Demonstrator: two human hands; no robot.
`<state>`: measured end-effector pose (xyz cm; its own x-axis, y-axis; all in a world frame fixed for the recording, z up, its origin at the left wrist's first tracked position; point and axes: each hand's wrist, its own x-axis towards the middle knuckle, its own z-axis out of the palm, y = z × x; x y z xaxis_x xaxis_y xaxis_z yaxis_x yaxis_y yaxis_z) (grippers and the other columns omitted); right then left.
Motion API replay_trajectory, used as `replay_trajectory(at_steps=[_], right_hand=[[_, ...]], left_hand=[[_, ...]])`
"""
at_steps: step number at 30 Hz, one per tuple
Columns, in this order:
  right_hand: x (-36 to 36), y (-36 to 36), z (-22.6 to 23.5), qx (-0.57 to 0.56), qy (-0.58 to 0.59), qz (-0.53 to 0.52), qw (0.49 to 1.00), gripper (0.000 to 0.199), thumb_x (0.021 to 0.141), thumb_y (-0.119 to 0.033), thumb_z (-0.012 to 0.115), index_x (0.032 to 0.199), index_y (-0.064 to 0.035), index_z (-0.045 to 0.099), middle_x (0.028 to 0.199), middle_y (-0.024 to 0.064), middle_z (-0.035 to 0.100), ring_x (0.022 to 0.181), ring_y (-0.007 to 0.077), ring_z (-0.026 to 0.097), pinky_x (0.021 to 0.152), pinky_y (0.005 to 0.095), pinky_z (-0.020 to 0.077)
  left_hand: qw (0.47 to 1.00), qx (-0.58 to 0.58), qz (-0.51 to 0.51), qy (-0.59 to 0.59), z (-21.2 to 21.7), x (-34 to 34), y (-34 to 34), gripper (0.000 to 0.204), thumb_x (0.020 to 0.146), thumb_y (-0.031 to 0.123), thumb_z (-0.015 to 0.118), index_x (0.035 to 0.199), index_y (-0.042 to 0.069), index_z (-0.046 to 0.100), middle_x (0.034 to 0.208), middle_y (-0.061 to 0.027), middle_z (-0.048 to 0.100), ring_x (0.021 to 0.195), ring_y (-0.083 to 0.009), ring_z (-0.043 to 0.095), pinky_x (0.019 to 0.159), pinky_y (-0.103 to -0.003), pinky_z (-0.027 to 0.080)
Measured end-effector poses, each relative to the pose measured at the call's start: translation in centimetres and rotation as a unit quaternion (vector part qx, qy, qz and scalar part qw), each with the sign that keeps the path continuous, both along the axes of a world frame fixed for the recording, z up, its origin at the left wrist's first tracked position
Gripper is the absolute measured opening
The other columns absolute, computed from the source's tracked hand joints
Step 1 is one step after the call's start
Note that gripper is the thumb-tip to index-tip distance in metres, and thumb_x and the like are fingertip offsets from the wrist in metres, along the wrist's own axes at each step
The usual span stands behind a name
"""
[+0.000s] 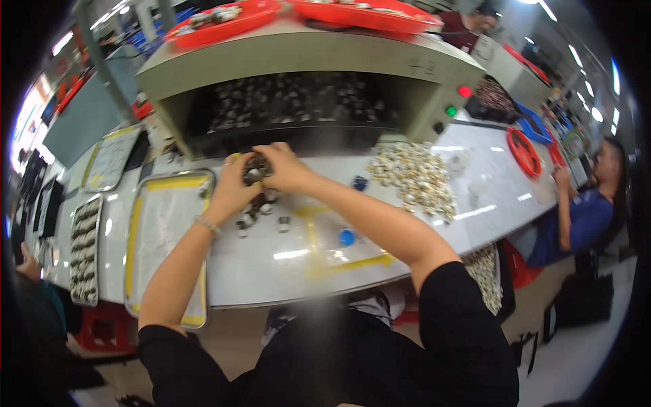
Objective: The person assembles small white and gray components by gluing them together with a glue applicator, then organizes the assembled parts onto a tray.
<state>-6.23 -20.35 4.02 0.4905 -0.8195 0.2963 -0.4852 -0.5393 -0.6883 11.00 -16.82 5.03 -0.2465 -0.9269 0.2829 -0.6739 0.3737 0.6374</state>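
Note:
Close to the machine's front, my left hand (232, 183) and my right hand (288, 169) meet around a cluster of small dark, shiny parts (256, 169). Both sets of fingers are closed about the cluster; their exact kind is too small to tell. Just below my hands, several loose silver-and-dark cylindrical parts (247, 219) lie on the white table (271, 275). A single one (283, 224) sits a little apart to the right. Left of my left forearm is a metal tray (129, 271) with yellow tape along its edges, holding a few small parts near its far right corner.
A pale machine (305, 57) with a dark opening full of small parts stands ahead, red trays (227, 24) on top. Right: a heap of white-and-gold parts (413, 176), a blue cap (346, 237) and a seated person (576, 217). Far left: a narrow filled tray (85, 251).

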Motion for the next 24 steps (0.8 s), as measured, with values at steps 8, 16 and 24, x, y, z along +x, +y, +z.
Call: replay_trajectory(at_steps=[8,16,24], right_hand=[[-5.1,5.6,3.2,-0.054,0.024,0.017,0.998,0.067,0.077,-0.012,0.063,0.138,-0.0110,0.036,0.140,0.0211,0.035,0.111,0.0362,0.053,0.093,0.0397,0.0440],[-26.9,15.1,2.3,0.028,-0.075,-0.318,0.945,0.025,0.081,-0.006,0.063,0.106,-0.0007,0.062,0.093,0.0068,0.065,0.082,0.0148,0.062,0.067,0.0267,0.0510],[-32.3,18.1,-1.2,0.029,0.037,-0.465,0.884,0.025,0.076,-0.013,0.069,0.095,-0.0002,0.060,0.082,0.0060,0.062,0.064,0.0123,0.054,0.058,0.0267,0.0449]], left_hand=[[0.998,-0.058,0.000,-0.034,1.7,-0.6,6.6,0.070,0.067,0.010,0.063,0.133,0.005,0.041,0.140,-0.0236,0.033,0.130,-0.0378,0.031,0.106,-0.041,0.030],[0.990,0.117,0.015,0.074,1.5,-1.1,21.8,0.049,0.069,0.001,0.063,0.118,0.001,0.054,0.128,-0.0164,0.050,0.115,-0.0283,0.050,0.093,-0.034,0.041],[0.975,0.053,0.089,0.195,-2.2,-4.8,19.3,0.046,0.073,-0.004,0.059,0.119,0.001,0.054,0.116,-0.0109,0.053,0.096,-0.0190,0.056,0.077,-0.028,0.045]])
